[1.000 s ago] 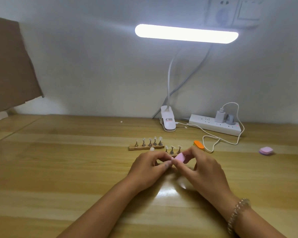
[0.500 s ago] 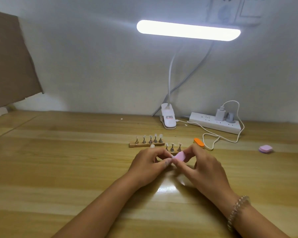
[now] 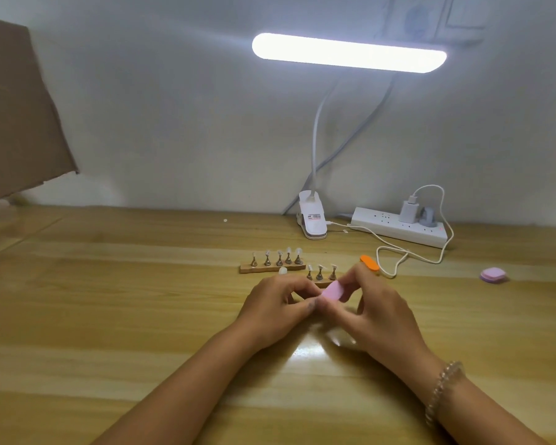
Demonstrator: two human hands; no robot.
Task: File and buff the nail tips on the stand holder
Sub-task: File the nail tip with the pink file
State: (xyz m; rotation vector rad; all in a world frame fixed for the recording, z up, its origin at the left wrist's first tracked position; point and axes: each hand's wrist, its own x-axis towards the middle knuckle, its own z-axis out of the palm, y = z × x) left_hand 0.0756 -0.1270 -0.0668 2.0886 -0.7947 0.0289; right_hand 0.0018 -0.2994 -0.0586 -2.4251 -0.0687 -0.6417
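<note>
A wooden stand holder (image 3: pixel 272 268) carries five metal pegs with clear nail tips (image 3: pixel 288 251). A second holder (image 3: pixel 321 277) shows three pegs, partly hidden behind my hands. One loose nail tip (image 3: pixel 282 270) lies beside the first holder. My right hand (image 3: pixel 379 313) pinches a small pink buffer block (image 3: pixel 332 291). My left hand (image 3: pixel 275 306) has thumb and fingers closed right against the block's lower end, on a small nail tip that the fingers almost hide. Both hands meet just in front of the second holder.
An orange file (image 3: pixel 369 263) lies behind my right hand. A pink buffer pad (image 3: pixel 493 274) sits at the far right. The lamp clip (image 3: pixel 313 221), power strip (image 3: pixel 398 229) and a looping white cable (image 3: pixel 395 255) line the wall. Cardboard (image 3: pixel 13 107) hangs at the left.
Both hands stay together in nearly the same spot. The pink block shifts slightly against my left fingertips. The view has tilted a little.
</note>
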